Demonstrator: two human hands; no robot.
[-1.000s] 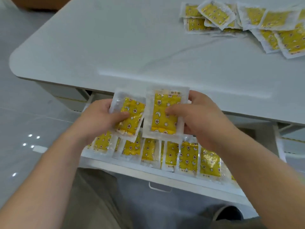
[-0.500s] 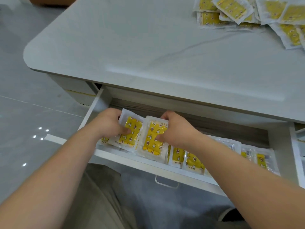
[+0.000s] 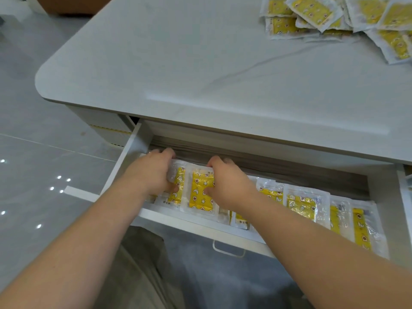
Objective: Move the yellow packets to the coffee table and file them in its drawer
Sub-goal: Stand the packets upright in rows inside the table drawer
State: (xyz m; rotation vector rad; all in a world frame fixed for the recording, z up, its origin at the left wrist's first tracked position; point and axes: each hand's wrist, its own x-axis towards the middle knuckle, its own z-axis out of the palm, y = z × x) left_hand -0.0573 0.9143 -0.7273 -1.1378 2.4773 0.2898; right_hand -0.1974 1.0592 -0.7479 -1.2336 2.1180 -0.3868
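Under the table (image 3: 200,74) at 6 o'clock, the drawer (image 3: 196,226) stands open, its row (image 3: 301,204) of packets leaning; a pile (image 3: 334,16) waits at 1 o'clock. At the drawer's 9 o'clock end the left hand (image 3: 151,172) pinches one packet (image 3: 179,186) and the right hand (image 3: 227,186) a second packet (image 3: 199,192), fingers curled. Hasty pushing may topple the slippery row.

Glossy grey floor tiles (image 3: 33,134) on the L side, w/ a thin grout line (image 3: 55,147) running across and small bright light spots (image 3: 59,184) reflected in them. Brown box-like thing (image 3: 71,4) at top L, mostly cut off. Btm centre: person's grey-khaki trousers (image 3: 142,275).
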